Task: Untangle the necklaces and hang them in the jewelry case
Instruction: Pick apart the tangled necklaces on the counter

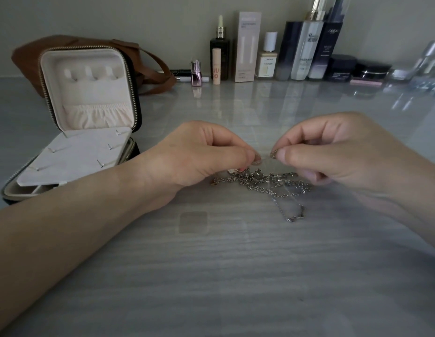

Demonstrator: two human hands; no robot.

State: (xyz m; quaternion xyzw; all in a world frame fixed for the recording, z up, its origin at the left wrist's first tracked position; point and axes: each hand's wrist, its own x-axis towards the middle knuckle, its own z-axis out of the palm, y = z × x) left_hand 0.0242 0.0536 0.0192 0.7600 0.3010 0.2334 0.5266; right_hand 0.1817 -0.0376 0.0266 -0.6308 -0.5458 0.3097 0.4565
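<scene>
The tangled necklaces [267, 183] are lying on the table [236, 263], stretching left to right just beneath the left hand [199, 154] and right hand [333, 152], each pinching chain (both equally near); the jewelry case [89, 98] is standing open, well left.

the left hand [204, 154] and right hand [338, 152] face each other, backs up, fingertips almost meeting. each pinches the necklaces [267, 181] between thumb and forefinger, with the other fingers curled under. the bare left forearm comes in from the near left, and the right forearm from the right edge.
</scene>
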